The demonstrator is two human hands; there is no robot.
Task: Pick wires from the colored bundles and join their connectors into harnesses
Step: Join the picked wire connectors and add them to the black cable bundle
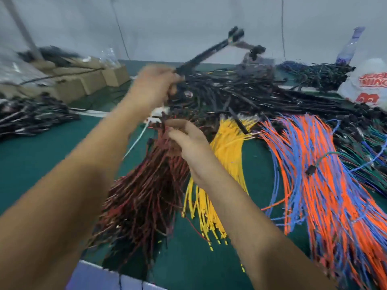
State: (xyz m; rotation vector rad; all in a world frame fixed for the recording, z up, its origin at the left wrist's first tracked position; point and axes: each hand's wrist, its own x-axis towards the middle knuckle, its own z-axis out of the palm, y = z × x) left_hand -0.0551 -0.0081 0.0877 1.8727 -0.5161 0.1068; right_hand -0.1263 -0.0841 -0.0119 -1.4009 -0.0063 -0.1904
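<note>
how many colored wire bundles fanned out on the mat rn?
3: dark red bundle under the hands, yellow bundle in the middle, orange-and-blue bundle at right. Black piles behind may hide others.

Black harness (209,53) runs up from the left grip (155,88). Under the right grip (188,141) lie dark red-and-black wires (146,195); to their right yellow wires (228,143), then orange-and-blue wires (326,174). The table (41,153) is dark green; the bag (368,84) is white with red print.

left hand (155,86) motion-blurred | raised harness (209,53) smeared | plastic bag (368,84) cropped right
</note>
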